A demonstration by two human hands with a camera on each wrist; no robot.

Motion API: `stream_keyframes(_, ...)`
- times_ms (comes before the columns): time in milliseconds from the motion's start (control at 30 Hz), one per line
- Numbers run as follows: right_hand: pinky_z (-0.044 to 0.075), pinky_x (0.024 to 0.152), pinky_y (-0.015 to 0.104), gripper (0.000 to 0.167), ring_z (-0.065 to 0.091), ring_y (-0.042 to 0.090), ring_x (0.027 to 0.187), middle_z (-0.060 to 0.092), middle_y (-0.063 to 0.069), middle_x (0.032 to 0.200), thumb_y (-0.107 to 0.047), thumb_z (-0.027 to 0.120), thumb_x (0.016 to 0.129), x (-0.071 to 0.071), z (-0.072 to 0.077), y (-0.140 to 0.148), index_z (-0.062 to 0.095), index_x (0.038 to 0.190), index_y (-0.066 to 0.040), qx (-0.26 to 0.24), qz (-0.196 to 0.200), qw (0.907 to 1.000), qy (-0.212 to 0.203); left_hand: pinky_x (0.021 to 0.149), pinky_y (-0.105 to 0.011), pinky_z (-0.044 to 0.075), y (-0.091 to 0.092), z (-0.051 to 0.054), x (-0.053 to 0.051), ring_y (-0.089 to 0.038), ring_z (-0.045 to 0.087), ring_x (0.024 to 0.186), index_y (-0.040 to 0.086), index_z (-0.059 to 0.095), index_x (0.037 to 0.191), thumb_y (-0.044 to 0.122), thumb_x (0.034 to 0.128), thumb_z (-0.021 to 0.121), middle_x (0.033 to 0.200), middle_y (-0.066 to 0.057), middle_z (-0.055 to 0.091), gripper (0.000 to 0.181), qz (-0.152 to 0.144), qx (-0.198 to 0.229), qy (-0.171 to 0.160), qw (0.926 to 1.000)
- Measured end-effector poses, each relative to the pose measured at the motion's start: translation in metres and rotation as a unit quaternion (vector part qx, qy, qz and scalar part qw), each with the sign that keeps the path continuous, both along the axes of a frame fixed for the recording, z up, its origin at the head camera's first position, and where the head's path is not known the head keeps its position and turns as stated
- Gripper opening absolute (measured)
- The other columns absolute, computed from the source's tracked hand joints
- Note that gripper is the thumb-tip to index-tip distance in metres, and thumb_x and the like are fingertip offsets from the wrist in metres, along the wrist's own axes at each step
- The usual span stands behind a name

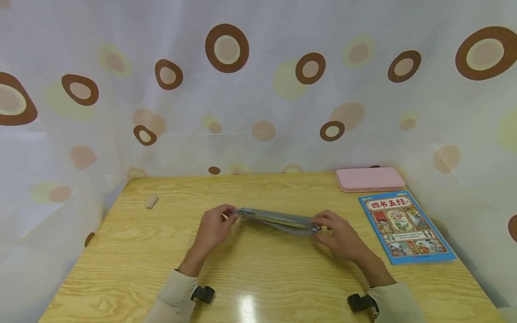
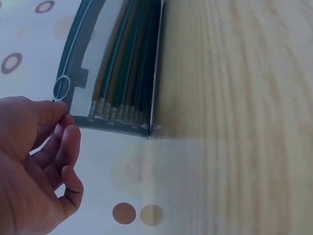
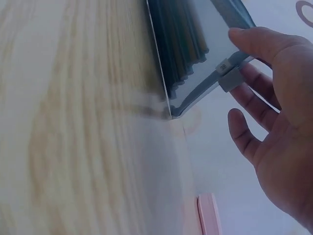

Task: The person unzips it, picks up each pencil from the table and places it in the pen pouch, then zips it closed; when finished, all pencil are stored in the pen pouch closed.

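A clear zippered pouch (image 1: 278, 220) with grey edging stands on its long edge on the wooden table, held up at both ends. Several pencils (image 2: 120, 93) show through its side in the left wrist view, their ferrule ends lined up near one end. My left hand (image 1: 216, 226) pinches the top corner by the round zipper ring (image 2: 61, 88) between thumb and fingers. At the other end, my right hand (image 1: 337, 233) grips the upper corner, thumb on one side and fingers on the other, just above a small grey tag (image 3: 231, 78).
A pink case (image 1: 369, 178) lies at the back right. In front of it is a blue-bordered book (image 1: 405, 229) with Chinese characters. At the back left sits a small tan block (image 1: 151, 202). A dotted white curtain (image 1: 258, 89) surrounds the table (image 1: 133, 269).
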State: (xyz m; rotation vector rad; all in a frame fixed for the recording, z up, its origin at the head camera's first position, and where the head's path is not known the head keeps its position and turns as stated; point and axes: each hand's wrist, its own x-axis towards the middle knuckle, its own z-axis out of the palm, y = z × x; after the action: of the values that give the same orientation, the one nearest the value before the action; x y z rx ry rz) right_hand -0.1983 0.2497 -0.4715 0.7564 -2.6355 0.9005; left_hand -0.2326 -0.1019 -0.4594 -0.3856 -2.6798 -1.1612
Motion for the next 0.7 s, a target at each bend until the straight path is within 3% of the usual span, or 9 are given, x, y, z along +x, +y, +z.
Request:
stream_keyframes(267,0.048,0.071,0.025,0.026,0.055,0.005,0.086,0.065,-0.003,0.103,-0.014,0.067,0.09,-0.011,0.008,-0.005,0.068,0.116,-0.013,-0.052,-0.029,0.9982,-0.011,0.073,-0.031,0.052,-0.004,0.007,-0.007,-0.017,0.063,0.088,0.016,0.069,0.108,0.018,0.0942,0.062,0.107,-0.003,0.064,0.015,-0.019,0.039,0.016,0.9989)
stream_keyframes(533,0.051,0.069,0.026,0.036,0.06,0.013,0.087,0.065,0.004,0.103,-0.012,0.065,0.092,-0.032,0.022,-0.008,0.061,0.127,-0.009,-0.05,-0.057,0.9971,0.005,0.077,-0.033,0.052,-0.003,0.012,-0.018,-0.017,0.062,0.092,0.015,0.066,0.114,0.019,0.0972,0.058,0.106,-0.002,0.066,0.019,-0.03,0.062,0.013,0.9976)
stream_keyframes(700,0.052,0.07,0.028,0.034,0.061,0.017,0.088,0.066,0.007,0.106,-0.012,0.063,0.093,-0.044,0.026,-0.011,0.063,0.126,-0.009,-0.054,-0.065,0.9964,0.001,0.081,-0.036,0.053,-0.001,0.012,-0.024,-0.019,0.064,0.092,0.013,0.066,0.115,0.016,0.095,0.061,0.105,-0.005,0.067,0.02,-0.016,0.084,0.0,0.9964)
